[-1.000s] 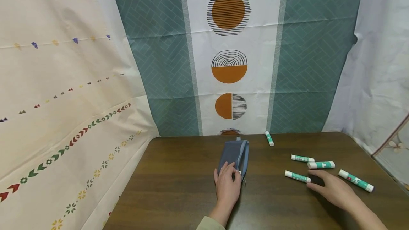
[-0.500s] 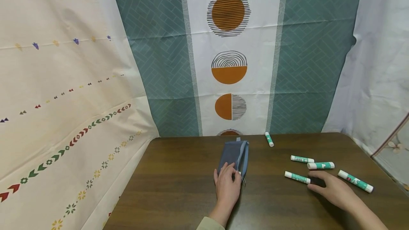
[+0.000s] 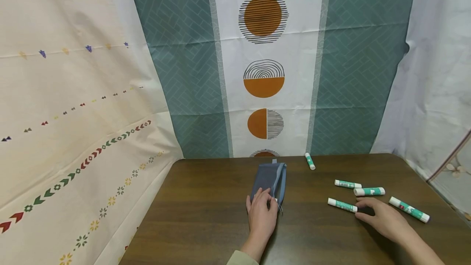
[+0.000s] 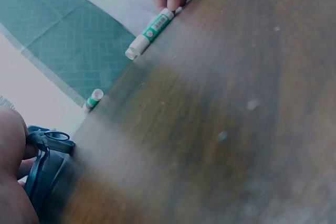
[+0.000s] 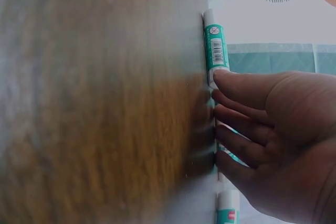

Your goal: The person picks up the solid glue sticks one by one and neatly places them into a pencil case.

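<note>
Your left hand [image 3: 262,214] rests flat on the blue zip pouch [image 3: 270,180]; your right hand [image 3: 382,219], fingers straight, touches the nearest glue stick [image 3: 342,204] on the table [image 3: 206,216] without gripping it. That round stick could roll away under your fingertips, and the pouch may slide if your left hand eases off.

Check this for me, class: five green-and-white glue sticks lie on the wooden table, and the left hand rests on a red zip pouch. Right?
Not quite: the pouch under the left hand is blue-grey, not red, as the head view shows. Five glue sticks do lie on the table.

Pouch [image 3: 270,180]: blue-grey fabric, zipped, laid flat lengthwise on the table; near end touched
Glue stick [image 3: 342,204]: green-and-white, capped, lying flat; right end touched
</note>
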`<state>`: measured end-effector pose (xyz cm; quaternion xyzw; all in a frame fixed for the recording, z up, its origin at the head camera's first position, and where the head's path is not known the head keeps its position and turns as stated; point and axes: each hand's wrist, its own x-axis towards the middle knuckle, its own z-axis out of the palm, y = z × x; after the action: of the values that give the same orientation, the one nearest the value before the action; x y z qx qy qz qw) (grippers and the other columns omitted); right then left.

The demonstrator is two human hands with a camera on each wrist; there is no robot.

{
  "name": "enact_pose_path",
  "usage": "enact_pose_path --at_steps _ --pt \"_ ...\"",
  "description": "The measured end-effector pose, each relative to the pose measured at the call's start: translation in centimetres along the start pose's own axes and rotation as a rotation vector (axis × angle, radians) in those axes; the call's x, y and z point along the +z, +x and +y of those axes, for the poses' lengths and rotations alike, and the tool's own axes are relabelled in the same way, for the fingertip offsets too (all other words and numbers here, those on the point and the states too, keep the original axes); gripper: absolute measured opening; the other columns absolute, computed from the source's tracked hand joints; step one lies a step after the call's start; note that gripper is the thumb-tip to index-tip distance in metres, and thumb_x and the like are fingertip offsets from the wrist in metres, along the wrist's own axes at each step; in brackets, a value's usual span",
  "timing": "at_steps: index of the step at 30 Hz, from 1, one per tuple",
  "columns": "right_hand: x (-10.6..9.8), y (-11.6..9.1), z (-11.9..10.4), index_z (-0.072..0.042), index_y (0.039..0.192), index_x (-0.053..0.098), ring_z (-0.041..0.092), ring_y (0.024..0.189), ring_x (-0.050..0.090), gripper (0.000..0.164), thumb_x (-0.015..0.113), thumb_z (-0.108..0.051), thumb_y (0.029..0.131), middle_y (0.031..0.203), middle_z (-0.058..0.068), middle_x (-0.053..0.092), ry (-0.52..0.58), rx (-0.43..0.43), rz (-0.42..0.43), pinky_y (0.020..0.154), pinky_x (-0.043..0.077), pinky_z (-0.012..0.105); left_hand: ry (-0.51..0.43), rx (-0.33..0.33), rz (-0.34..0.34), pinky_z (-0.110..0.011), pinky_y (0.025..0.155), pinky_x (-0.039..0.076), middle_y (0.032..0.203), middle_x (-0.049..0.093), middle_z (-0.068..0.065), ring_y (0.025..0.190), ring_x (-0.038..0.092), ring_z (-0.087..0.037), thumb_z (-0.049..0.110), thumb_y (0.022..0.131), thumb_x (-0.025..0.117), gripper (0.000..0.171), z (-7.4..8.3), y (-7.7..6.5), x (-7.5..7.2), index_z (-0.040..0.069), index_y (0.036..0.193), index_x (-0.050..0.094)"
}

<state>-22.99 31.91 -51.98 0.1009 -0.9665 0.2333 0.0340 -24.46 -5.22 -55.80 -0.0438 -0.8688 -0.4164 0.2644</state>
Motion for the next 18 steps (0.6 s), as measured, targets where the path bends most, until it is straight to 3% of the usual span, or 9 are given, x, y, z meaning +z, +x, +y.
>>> enact_pose_path --at_steps 18 --pt "-0.03 0.43 -0.57 -0.014 0.115 0.079 0.049 0.113 0.072 0.027 0.085 -0.033 0.096 0.133 0.027 0.073 -0.024 0.049 -0.026 0.079 0.058 0.063 0.003 -0.009 -0.001 -0.077 0.121 0.027 0.133 0.079 -0.002 0.137 0.066 -0.031 0.009 0.095 0.070 0.020 0.21 0.03 -0.10 0.018 0.078 0.063"
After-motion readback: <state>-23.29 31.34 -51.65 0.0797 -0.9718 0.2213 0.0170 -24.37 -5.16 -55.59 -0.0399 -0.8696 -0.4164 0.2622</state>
